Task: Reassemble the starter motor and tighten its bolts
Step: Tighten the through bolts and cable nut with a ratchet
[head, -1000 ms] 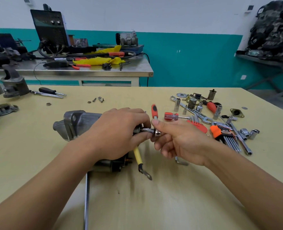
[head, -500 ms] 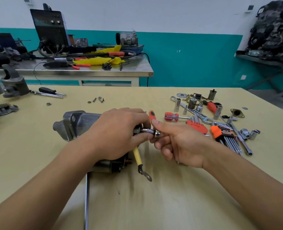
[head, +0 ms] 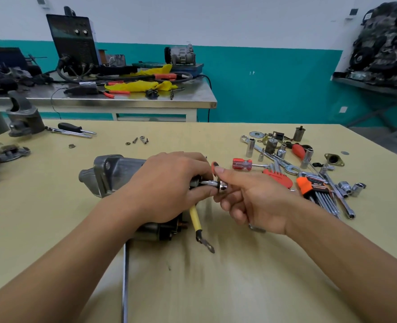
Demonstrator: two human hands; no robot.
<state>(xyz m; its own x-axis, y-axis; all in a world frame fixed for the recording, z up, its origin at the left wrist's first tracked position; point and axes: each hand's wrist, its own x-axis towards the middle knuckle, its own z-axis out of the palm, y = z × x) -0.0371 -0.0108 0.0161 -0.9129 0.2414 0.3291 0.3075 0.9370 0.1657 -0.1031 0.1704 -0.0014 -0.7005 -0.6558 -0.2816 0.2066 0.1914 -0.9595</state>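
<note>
The grey starter motor (head: 113, 173) lies on its side on the yellow table (head: 239, 276), nose to the left. My left hand (head: 169, 185) clamps over its rear end. A yellow cable with a metal lug (head: 198, 226) hangs out below that hand. My right hand (head: 251, 201) grips a small ratchet with a chrome socket (head: 220, 184), which points left into the motor's end. The ratchet's red handle tip (head: 214, 166) shows just above my right index finger; its other end (head: 257, 228) pokes out under my palm.
Sockets, spanners, a red screwdriver (head: 243, 163) and an orange hex-key set (head: 314, 190) lie scattered to the right. Loose screws (head: 139, 140) sit behind the motor. A metal housing (head: 23, 120) and other parts stand far left. A steel bench with equipment is behind.
The ratchet's red handle has swung down and back behind my right hand, from standing well above the fingers to only its tip showing. My left hand and the motor have stayed put.
</note>
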